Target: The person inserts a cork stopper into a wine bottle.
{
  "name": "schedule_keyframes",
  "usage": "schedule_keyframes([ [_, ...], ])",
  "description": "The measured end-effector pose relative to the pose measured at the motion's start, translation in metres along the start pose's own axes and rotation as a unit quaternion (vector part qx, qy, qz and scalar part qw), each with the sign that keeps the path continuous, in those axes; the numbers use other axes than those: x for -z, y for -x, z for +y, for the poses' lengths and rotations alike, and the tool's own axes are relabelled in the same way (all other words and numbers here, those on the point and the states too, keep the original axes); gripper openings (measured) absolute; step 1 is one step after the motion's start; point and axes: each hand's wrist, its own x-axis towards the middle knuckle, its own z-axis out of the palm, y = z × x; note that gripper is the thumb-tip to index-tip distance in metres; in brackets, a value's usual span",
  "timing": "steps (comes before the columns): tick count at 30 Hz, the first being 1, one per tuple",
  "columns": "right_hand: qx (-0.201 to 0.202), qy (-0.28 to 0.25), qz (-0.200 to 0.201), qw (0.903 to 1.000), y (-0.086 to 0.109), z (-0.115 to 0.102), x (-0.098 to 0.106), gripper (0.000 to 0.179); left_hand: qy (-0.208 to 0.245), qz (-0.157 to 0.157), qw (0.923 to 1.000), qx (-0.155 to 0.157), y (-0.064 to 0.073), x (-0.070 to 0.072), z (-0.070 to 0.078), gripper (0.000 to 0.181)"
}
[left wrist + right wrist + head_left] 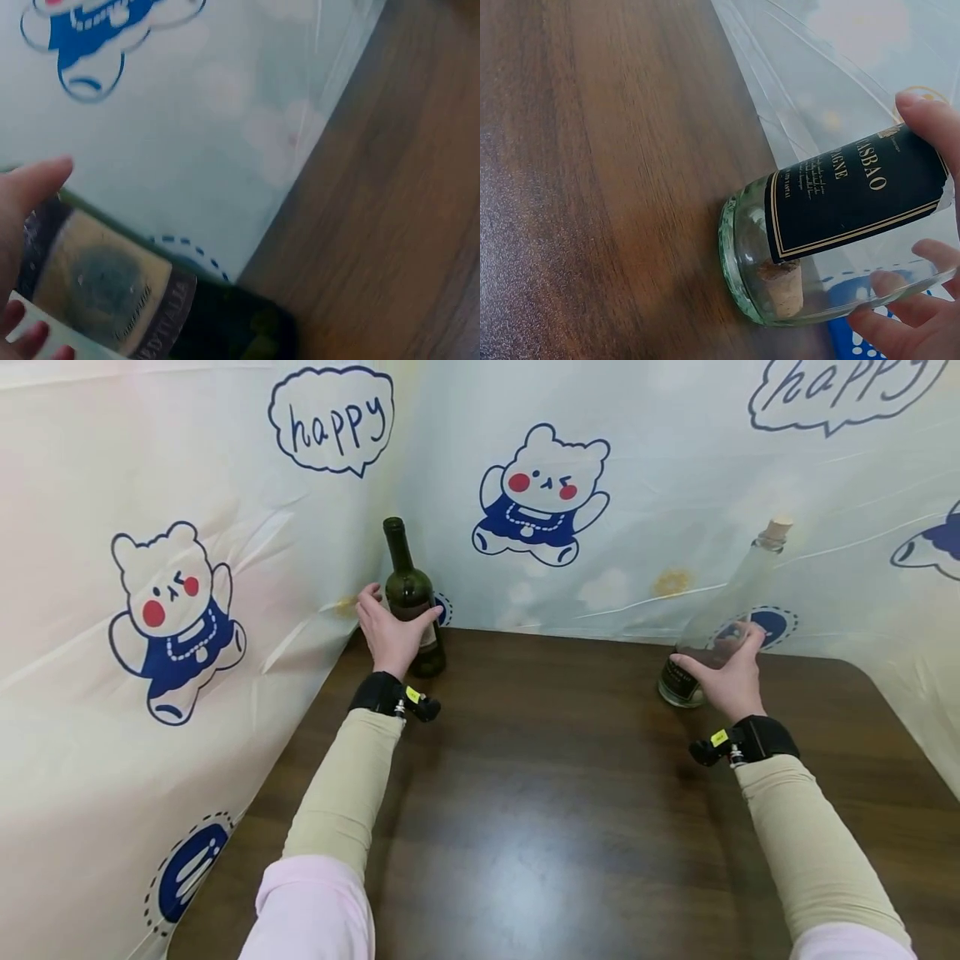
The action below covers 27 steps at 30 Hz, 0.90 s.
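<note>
A dark green wine bottle (408, 585) with a cream label stands at the back left of the table. My left hand (396, 631) is spread around its body, thumb on the right and fingers on the left; the left wrist view shows the thumb tip beside the bottle's edge. At the back right is a clear glass bottle (855, 195) with a black label and a cork (780, 527) in its neck. A cork piece (785, 289) shows inside near its base. My right hand (729, 675) spreads around this bottle, fingers partly seen through the glass.
Both bottles stand near the back edge of the dark wooden table (540, 760). A pale sheet (637, 527) printed with bears and speech bubbles hangs behind the table and along its left side. Each wrist wears a black strap with a small camera (423, 706).
</note>
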Motion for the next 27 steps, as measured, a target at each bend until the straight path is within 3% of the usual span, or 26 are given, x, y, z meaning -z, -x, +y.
schedule_keyframes([
  [3, 0.000, 0.000, -0.001, 1.0000, 0.000, 0.000, -0.002, 0.110, 0.007, -0.052, 0.9985, 0.017, -0.006, -0.002, -0.010, 0.111],
  [6, -0.001, 0.000, -0.003, 1.0000, -0.001, 0.001, -0.003, 0.112, 0.018, -0.075, 0.9966, 0.027, -0.008, -0.005, -0.019, 0.106],
  [16, 0.001, -0.004, 0.002, 1.0000, -0.002, 0.003, -0.002, 0.110, 0.018, -0.056, 0.9982, 0.011, -0.006, -0.011, -0.026, 0.095],
  [21, -0.002, -0.005, -0.001, 1.0000, -0.001, 0.002, -0.003, 0.109, 0.019, -0.050, 0.9985, -0.010, -0.003, -0.011, -0.017, 0.094],
  [27, -0.002, 0.001, 0.004, 1.0000, -0.003, 0.004, -0.002, 0.109, 0.011, -0.059, 0.9963, -0.061, 0.007, -0.016, 0.004, 0.086],
])
